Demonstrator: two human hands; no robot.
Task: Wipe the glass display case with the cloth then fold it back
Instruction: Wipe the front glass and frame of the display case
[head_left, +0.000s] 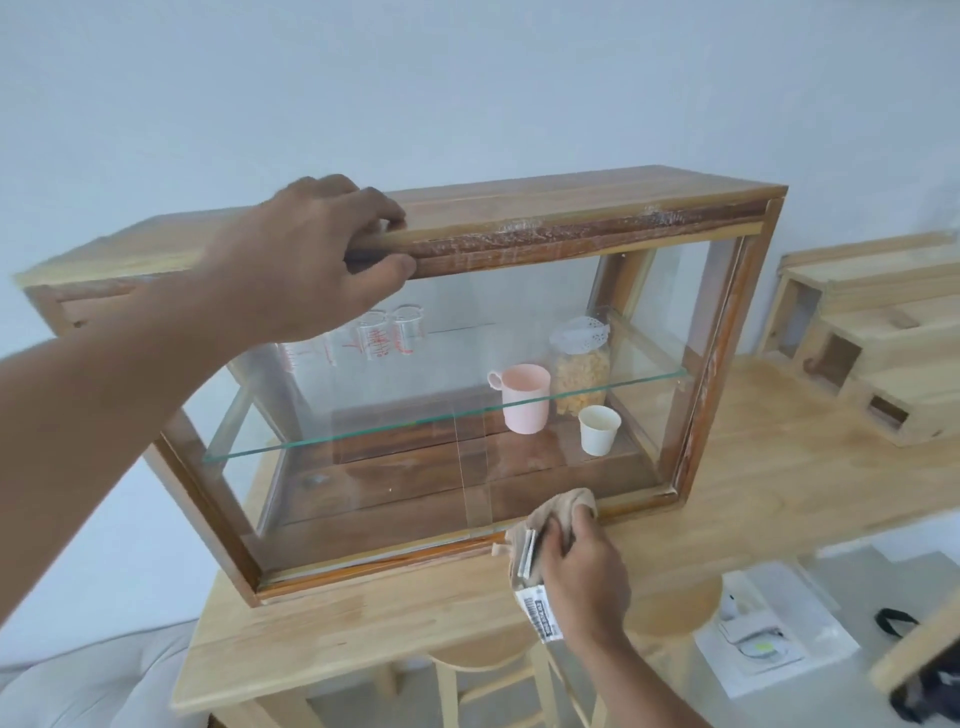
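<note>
A wooden-framed glass display case (582, 244) stands on a light wooden table (363, 618). My left hand (317, 254) grips the case's top front edge, fingers over the top and thumb under the rail. My right hand (576, 566) is closed on a bunched beige cloth (550, 514) with a paper barcode tag hanging from it. The cloth presses against the bottom front rail of the case, right of centre, at the foot of the glass pane.
Inside the case are a glass shelf (415, 426), a pink mug (524, 397), a white paper cup (598, 428), a jar of snacks (579, 371) and clear measuring cups (387, 332). A stepped wooden rack (872, 338) sits right of the case. Stools stand under the table.
</note>
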